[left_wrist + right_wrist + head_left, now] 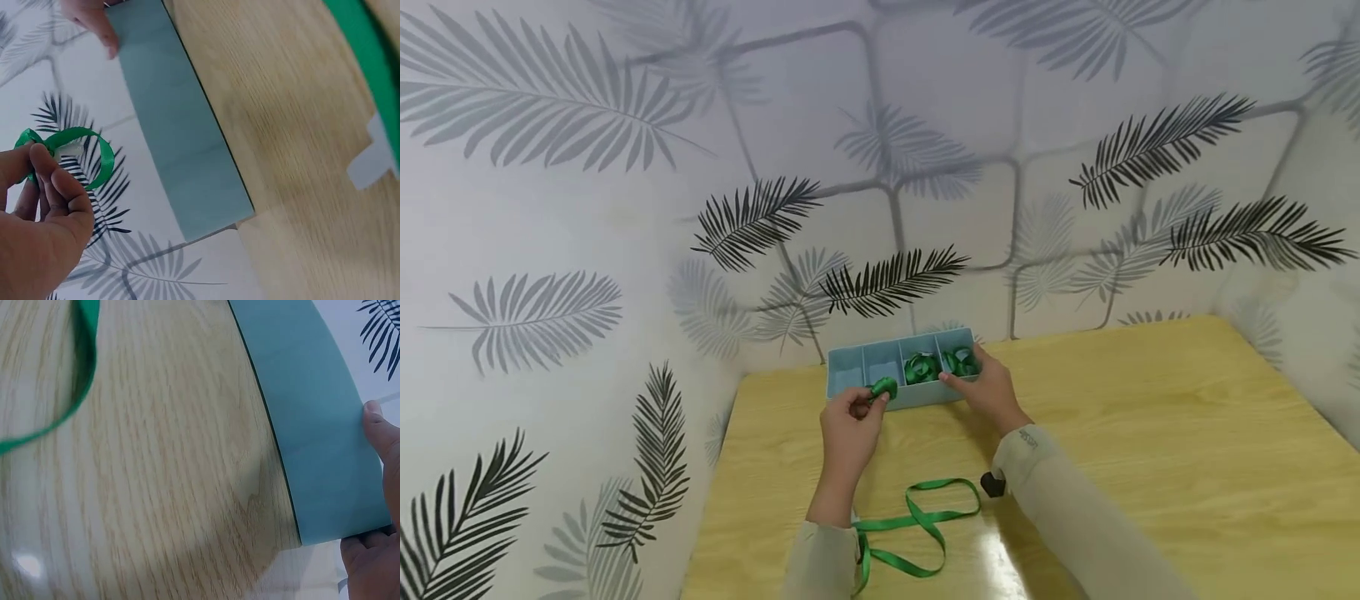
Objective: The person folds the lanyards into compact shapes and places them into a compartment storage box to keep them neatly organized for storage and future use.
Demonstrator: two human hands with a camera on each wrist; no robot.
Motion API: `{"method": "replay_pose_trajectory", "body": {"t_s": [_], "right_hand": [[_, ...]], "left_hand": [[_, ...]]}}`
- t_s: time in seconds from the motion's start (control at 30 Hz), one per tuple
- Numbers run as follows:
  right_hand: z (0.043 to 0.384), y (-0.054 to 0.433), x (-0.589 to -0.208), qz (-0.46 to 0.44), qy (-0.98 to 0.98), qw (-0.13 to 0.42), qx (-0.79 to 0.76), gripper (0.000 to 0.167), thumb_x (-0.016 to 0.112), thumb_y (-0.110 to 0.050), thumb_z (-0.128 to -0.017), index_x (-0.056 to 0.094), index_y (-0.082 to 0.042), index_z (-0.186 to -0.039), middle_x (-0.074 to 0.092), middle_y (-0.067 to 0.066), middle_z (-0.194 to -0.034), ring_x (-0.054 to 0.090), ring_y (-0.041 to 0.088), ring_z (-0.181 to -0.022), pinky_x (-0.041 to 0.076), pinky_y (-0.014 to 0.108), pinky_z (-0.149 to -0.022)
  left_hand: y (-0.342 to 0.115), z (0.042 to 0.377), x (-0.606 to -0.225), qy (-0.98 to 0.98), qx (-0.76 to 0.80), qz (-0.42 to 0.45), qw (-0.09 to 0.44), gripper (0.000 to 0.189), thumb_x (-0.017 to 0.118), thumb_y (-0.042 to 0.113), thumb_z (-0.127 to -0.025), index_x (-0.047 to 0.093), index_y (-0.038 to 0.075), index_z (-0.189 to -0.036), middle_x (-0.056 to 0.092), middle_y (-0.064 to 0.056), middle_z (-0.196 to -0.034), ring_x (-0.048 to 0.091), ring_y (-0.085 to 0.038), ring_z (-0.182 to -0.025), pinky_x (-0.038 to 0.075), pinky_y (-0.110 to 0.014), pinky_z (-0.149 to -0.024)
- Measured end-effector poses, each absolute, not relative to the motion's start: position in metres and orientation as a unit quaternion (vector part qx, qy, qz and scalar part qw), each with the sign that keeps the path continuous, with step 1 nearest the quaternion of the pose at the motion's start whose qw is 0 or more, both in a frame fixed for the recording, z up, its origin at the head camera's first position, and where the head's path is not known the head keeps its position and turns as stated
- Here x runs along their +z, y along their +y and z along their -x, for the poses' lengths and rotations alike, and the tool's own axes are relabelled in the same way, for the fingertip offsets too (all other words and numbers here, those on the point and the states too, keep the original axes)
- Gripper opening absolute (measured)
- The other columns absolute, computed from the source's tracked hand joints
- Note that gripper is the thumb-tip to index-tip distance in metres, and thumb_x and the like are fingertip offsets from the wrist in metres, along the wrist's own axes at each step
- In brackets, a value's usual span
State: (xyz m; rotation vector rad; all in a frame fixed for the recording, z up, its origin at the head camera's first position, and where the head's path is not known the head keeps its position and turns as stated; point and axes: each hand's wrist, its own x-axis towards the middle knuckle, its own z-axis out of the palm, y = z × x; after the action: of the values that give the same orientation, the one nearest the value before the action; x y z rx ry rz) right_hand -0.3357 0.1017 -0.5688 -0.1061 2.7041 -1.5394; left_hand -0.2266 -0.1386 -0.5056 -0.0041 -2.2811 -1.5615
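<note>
A blue divided box (pixel 874 354) stands at the back of the table. Coiled green ribbons (pixel 922 367) lie in its two right compartments; the two left ones show bare floors, partly hidden by my hand. My left hand (pixel 852 425) pinches a looped green ribbon (pixel 106 164) between thumb and fingers, above the box's front rim. Something whitish shows inside that loop in the left wrist view. At the box's right end, my right hand (pixel 992 390) grips the corner, thumb at the front rim and fingers round the end wall.
A loose length of green ribbon (pixel 925 518) winds across the wooden table (pixel 1150 433) between my forearms. Beside my right sleeve sits a small black object (pixel 992 484). A white tab (pixel 369 165) shows by the loose ribbon. Behind the box rises a leaf-patterned wall (pixel 925 225).
</note>
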Motion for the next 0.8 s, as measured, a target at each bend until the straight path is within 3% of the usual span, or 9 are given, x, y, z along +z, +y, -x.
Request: {"method": "replay_pose_trajectory", "body": {"t_s": [0.17, 0.37, 0.43, 0.5, 0.6, 0.67, 0.7, 0.77, 0.8], "right_hand": [[0.335, 0.096, -0.567, 0.039, 0.863, 0.006, -0.504, 0.103, 0.079, -0.046, -0.096, 0.022, 0.002, -0.167, 0.027, 0.025, -0.172, 0.028, 0.044, -0.160, 0.033, 0.059, -0.127], [0.339, 0.095, -0.562, 0.053, 0.869, 0.008, -0.492, 0.103, 0.079, -0.045, -0.097, 0.022, 0.004, -0.166, 0.028, 0.027, -0.171, 0.030, 0.044, -0.159, 0.035, 0.058, -0.126], [0.340, 0.097, -0.561, 0.052, 0.872, 0.006, -0.487, 0.102, 0.078, -0.045, -0.097, 0.022, 0.004, -0.166, 0.028, 0.027, -0.171, 0.030, 0.044, -0.159, 0.035, 0.058, -0.126], [0.341, 0.100, -0.560, 0.049, 0.872, 0.006, -0.487, 0.102, 0.078, -0.046, -0.097, 0.022, 0.003, -0.167, 0.028, 0.026, -0.171, 0.029, 0.044, -0.159, 0.035, 0.058, -0.126], [0.340, 0.103, -0.561, 0.046, 0.871, 0.002, -0.489, 0.101, 0.079, -0.044, -0.097, 0.023, 0.002, -0.167, 0.029, 0.025, -0.171, 0.030, 0.043, -0.159, 0.036, 0.058, -0.126], [0.340, 0.104, -0.564, 0.045, 0.870, -0.006, -0.491, 0.100, 0.080, -0.044, -0.096, 0.025, 0.003, -0.166, 0.031, 0.025, -0.171, 0.032, 0.044, -0.158, 0.038, 0.058, -0.124], [0.340, 0.104, -0.565, 0.046, 0.870, -0.007, -0.491, 0.101, 0.080, -0.044, -0.096, 0.026, 0.003, -0.166, 0.031, 0.025, -0.170, 0.048, 0.043, -0.149, 0.041, 0.058, -0.122], [0.338, 0.103, -0.568, 0.047, 0.870, -0.008, -0.491, 0.100, 0.080, -0.044, -0.096, 0.026, 0.004, -0.165, 0.032, 0.026, -0.169, 0.048, 0.044, -0.147, 0.042, 0.058, -0.122], [0.337, 0.103, -0.570, 0.046, 0.869, -0.006, -0.492, 0.101, 0.080, -0.044, -0.096, 0.026, 0.004, -0.165, 0.032, 0.026, -0.169, 0.048, 0.045, -0.147, 0.042, 0.058, -0.122]], "left_hand": [[-0.144, 0.250, -0.509, -0.812, -0.546, -0.022, 0.205, 0.012, 0.082, 0.009, -0.094, 0.081, -0.003, -0.096, 0.078, -0.019, -0.090, 0.073, -0.018, -0.071, 0.060, -0.023, -0.064], [-0.141, 0.276, -0.513, -0.801, -0.569, -0.050, 0.177, 0.016, 0.080, 0.013, -0.096, 0.081, -0.003, -0.095, 0.077, -0.020, -0.084, 0.078, -0.033, -0.070, 0.062, -0.028, -0.061], [-0.138, 0.287, -0.517, -0.813, -0.555, -0.052, 0.167, 0.021, 0.078, 0.014, -0.098, 0.077, 0.003, -0.080, 0.069, -0.010, -0.067, 0.070, -0.026, -0.055, 0.055, -0.027, -0.054], [-0.134, 0.297, -0.521, -0.834, -0.527, -0.058, 0.155, 0.037, 0.074, 0.014, -0.098, 0.062, 0.010, -0.064, 0.053, -0.002, -0.053, 0.051, -0.017, -0.044, 0.043, -0.026, -0.049], [-0.130, 0.307, -0.528, -0.867, -0.474, -0.078, 0.133, 0.048, 0.070, 0.014, -0.098, 0.040, 0.017, -0.061, 0.032, 0.005, -0.052, 0.030, -0.014, -0.049, 0.030, -0.031, -0.051], [-0.127, 0.309, -0.531, -0.883, -0.442, -0.095, 0.125, 0.043, 0.073, 0.016, -0.098, 0.049, 0.015, -0.062, 0.046, 0.002, -0.056, 0.041, -0.015, -0.051, 0.040, -0.033, -0.052], [-0.126, 0.309, -0.532, -0.888, -0.431, -0.104, 0.123, 0.037, 0.076, 0.018, -0.097, 0.058, 0.012, -0.066, 0.055, -0.001, -0.060, 0.050, -0.016, -0.054, 0.047, -0.035, -0.054], [-0.124, 0.309, -0.534, -0.896, -0.411, -0.116, 0.125, 0.024, 0.081, 0.024, -0.095, 0.076, 0.005, -0.081, 0.073, -0.009, -0.079, 0.068, -0.023, -0.069, 0.060, -0.042, -0.067], [-0.124, 0.309, -0.536, -0.899, -0.404, -0.119, 0.122, 0.026, 0.083, 0.027, -0.094, 0.075, 0.005, -0.082, 0.073, -0.009, -0.079, 0.068, -0.023, -0.070, 0.060, -0.042, -0.066]]}}
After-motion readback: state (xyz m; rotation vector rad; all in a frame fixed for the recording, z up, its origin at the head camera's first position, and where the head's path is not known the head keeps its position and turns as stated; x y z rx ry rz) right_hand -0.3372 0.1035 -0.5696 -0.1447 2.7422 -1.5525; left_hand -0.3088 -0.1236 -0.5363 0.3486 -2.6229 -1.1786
